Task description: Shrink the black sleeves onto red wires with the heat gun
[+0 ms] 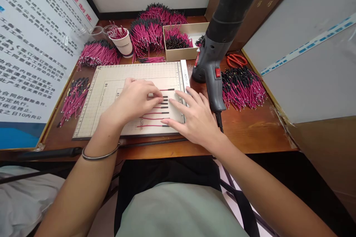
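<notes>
Both hands lie flat on the beige gridded cutting mat (111, 81) on the brown wooden surface (250, 133), lining up thin pink wires with black sleeved ends (155, 113) in a row. Left hand (136, 100) is open, fingertips pressing the wires down; right hand (191, 114) is open too, fingers nudging the black ends near the white ruler (184, 74). Neither grips anything. Looks like the arranging step; next move likely needs even spacing and flush ends. Grey-black heat gun (217, 44) stands just right of the mat, loose pink wire piles (241, 89) around.

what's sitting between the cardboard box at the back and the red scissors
The heat gun stands between the cardboard box and the red scissors, as the head view shows.
</notes>
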`<state>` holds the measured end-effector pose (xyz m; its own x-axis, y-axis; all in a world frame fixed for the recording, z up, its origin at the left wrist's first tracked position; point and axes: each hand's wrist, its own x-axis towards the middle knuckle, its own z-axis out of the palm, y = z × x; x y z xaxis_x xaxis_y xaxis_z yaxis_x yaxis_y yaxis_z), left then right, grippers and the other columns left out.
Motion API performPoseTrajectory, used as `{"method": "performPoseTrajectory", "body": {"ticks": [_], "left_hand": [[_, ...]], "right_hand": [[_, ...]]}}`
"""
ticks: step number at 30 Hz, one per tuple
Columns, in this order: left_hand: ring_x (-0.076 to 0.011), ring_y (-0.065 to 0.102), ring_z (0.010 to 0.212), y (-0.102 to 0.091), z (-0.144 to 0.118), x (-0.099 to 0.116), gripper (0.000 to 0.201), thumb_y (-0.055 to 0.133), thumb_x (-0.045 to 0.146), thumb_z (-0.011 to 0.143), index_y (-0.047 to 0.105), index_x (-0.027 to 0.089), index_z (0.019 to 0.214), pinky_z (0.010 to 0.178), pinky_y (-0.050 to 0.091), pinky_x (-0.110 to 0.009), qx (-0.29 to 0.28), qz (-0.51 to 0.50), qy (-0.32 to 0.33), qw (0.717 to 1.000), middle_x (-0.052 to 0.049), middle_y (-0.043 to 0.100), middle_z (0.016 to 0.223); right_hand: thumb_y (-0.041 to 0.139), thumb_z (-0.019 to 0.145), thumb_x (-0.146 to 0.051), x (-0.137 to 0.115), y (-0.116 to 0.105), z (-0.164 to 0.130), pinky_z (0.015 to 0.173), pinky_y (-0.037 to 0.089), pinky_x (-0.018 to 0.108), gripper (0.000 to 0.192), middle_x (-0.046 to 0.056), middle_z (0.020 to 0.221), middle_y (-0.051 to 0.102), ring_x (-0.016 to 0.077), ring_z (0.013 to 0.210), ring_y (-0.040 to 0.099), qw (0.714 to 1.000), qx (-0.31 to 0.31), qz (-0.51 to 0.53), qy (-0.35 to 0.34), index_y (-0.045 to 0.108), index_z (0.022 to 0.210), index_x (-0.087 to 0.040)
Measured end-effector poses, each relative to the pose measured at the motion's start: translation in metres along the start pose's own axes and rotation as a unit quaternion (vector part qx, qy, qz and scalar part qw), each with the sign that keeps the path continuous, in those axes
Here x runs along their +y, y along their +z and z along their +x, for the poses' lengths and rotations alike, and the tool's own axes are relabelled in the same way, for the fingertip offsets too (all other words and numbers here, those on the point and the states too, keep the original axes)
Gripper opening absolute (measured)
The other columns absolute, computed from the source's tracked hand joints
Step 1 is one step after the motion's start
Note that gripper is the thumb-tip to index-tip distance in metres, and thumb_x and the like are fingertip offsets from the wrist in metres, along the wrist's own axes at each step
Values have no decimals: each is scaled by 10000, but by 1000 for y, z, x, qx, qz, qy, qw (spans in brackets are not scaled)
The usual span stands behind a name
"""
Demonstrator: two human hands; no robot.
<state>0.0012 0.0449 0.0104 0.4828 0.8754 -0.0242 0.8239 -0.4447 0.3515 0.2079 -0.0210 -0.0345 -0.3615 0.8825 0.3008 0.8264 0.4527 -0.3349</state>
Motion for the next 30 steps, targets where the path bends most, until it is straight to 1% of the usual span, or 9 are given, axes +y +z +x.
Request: {"method": "performPoseTrajectory", "body": {"ticks": [5,7,10,13,15,19,22,26,30], "left_hand": [[-252,671,951,-2,5,2,252,584,389,945,775,232,897,941,414,-427,70,-25,-4,997,-51,766,952],[-252,672,952,-1,10,5,244,586,376,951,781,230,925,943,416,-433,80,-16,-11,997,-57,769,996],[-267,677,974,1,20,8,219,607,341,940,792,224,944,1010,379,-494,68,11,-20,997,-62,777,1008],[-288,672,1015,3,27,10,206,610,312,926,793,219,906,1059,328,-554,52,27,-15,998,-65,784,974],[-290,673,1008,3,27,8,213,601,301,923,791,217,875,1062,319,-560,43,28,-14,999,-68,787,958],[-280,672,965,-1,21,1,223,591,299,921,787,223,849,1037,320,-537,31,31,-22,999,-64,786,913],[-261,666,951,-3,18,-4,220,584,294,916,782,229,847,1003,335,-499,28,21,-22,999,-56,786,919],[-233,657,891,0,21,-2,206,602,316,911,785,227,877,958,360,-450,24,-15,-22,999,-48,773,917],[-221,649,865,4,26,2,201,607,308,906,782,219,864,975,346,-452,26,-21,-22,999,-40,761,896]], "right_hand": [[578,926,-742,-1,0,1,1183,417,657,696,122,1539,591,396,1489,454,1000,3,-8,17,682,1395,-239],[574,933,-737,-1,0,2,1180,427,652,734,142,1561,566,396,1490,455,1000,-3,-11,26,649,1434,-206],[548,945,-743,0,-1,2,1176,440,640,784,171,1579,541,389,1486,467,999,-12,-13,37,616,1460,-156],[492,967,-750,0,-3,3,1182,431,642,777,172,1584,537,372,1495,464,999,-17,-16,43,610,1458,-160],[450,987,-746,1,-6,4,1189,416,646,753,171,1584,537,358,1489,475,999,-18,-17,46,616,1446,-172],[431,1002,-729,4,-10,12,1196,386,653,717,174,1583,538,358,1445,515,999,-19,-26,43,641,1416,-184],[441,1007,-711,7,-11,18,1200,367,665,687,162,1585,539,369,1456,495,999,-27,-28,30,657,1400,-190],[464,1004,-703,8,-11,24,1210,364,651,676,137,1589,541,369,1488,459,998,-42,-29,36,656,1407,-195],[509,992,-694,9,-8,24,1217,370,623,657,111,1581,554,360,1495,451,997,-50,-26,49,664,1406,-208]]}}
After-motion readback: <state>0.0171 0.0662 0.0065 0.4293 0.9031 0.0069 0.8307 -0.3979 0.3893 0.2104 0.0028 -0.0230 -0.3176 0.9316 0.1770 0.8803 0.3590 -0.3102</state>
